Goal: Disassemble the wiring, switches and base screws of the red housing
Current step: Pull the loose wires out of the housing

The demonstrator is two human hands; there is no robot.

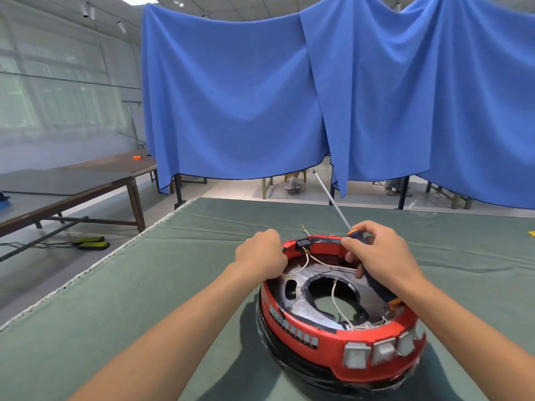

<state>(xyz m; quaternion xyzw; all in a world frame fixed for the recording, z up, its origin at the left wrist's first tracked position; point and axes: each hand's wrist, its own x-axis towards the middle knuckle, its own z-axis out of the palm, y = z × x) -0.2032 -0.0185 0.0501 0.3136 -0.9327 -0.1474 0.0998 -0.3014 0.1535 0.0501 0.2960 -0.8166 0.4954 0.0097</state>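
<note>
The round red housing (333, 340) lies on the green table cloth, its open silver inside facing up. Thin white wires (337, 306) run across the inside, from a black switch (303, 243) on the far rim down to the near rim. Grey switch blocks (382, 350) line the near outer wall. My left hand (260, 251) grips the far left rim, fingers curled over the edge beside the wires. My right hand (376, 253) holds a screwdriver (333, 199) by its dark and orange handle, shaft pointing up and away; its fingertips touch the far rim.
The green-covered table (144, 299) stretches left and far. Blue curtains (289, 96) hang behind it, with someone's feet visible beneath. A brown table (72, 183) stands at the left, and yellow-black pedals (92, 243) lie on the floor. A yellow object (531, 233) sits at the right edge.
</note>
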